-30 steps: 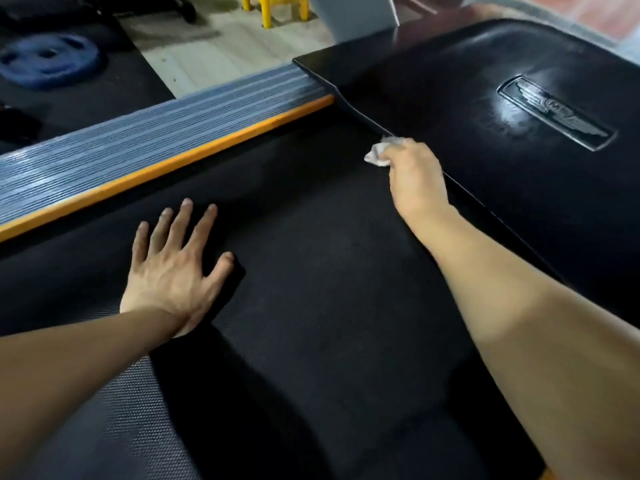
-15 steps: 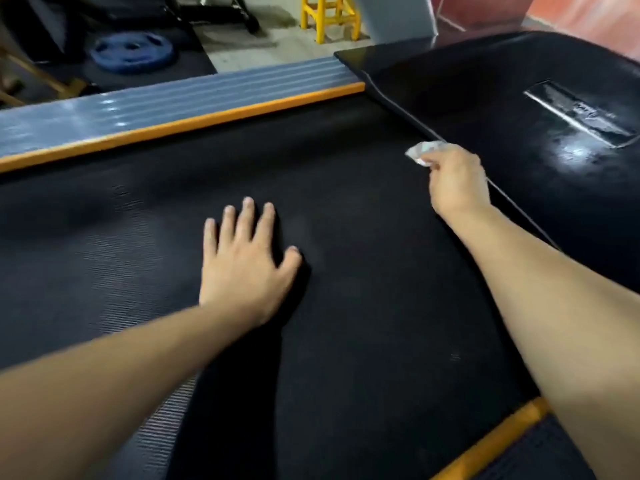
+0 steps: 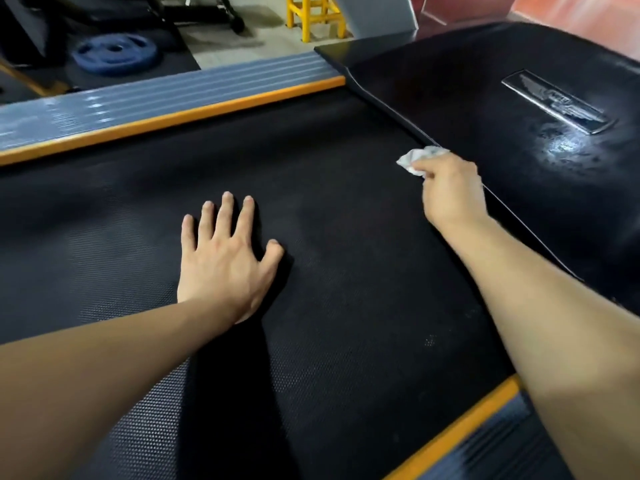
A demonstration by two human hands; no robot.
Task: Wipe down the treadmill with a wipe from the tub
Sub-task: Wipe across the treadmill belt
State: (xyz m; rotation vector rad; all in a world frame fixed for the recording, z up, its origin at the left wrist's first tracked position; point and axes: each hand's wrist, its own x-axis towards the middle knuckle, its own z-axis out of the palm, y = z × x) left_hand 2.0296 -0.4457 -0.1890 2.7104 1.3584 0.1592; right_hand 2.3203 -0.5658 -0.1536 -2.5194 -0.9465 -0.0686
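nearest me, my left hand [image 3: 225, 261] lies flat on the treadmill belt [image 3: 346, 306], fingers spread and straight, bracing and holding nothing. a little further out and to the right, my right hand [image 3: 450, 192] has its fingers curled around a crumpled white wipe [image 3: 414, 160], which sticks out past the fingertips on the far side. the wipe sits right at the seam where the belt meets the glossy black motor cover [image 3: 485, 98]. that seam is the line that matters: it runs from lower right up to the far left, and the wipe points along it, so i judge the next stroke should follow the seam away from me or climb onto the cover. the right hand is plainly the nearer one to it. the cover shows a wet-looking sheen near its metal badge [image 3: 557, 102].

beyond the belt runs a grey ribbed side rail [image 3: 156, 98] with an orange edge; another orange edge shows at lower right. further off are a blue weight plate [image 3: 114, 53] on dark matting and a yellow stool [image 3: 315, 15]. i can't see the tub.
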